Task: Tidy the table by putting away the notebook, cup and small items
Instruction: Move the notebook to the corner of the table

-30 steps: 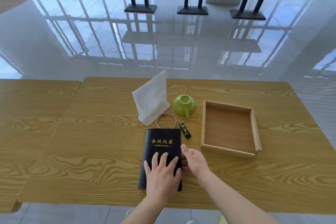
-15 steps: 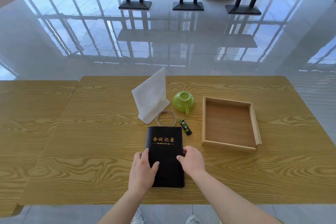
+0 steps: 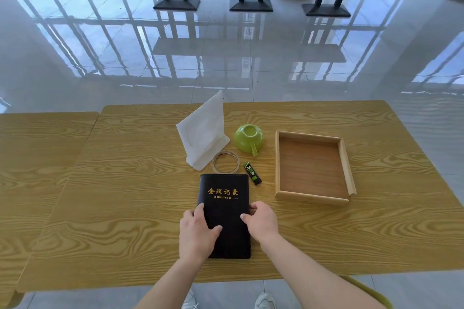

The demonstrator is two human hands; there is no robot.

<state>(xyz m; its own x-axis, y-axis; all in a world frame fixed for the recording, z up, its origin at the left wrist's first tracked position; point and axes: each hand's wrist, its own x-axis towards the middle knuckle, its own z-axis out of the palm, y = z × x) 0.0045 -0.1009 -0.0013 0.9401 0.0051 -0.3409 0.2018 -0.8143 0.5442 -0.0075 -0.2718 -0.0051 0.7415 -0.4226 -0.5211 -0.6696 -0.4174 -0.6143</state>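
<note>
Black notebook (image 3: 224, 211), closed, flat on the wood-grain surface (image 3: 125, 195). Gold Chinese characters above "MINUTES" on its cover. Left hand (image 3: 197, 231) at 9 o'clock, right hand (image 3: 261, 222) at 3 o'clock, fingers gripping both edges.

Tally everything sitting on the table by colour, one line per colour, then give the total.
Black: 1, the notebook
Green: 2, the overturned cup and the small green-and-black packet
White: 1, the folded napkin
Clear or tan: 1, the tape ring
Wood: 1, the tray
Total: 6
</note>
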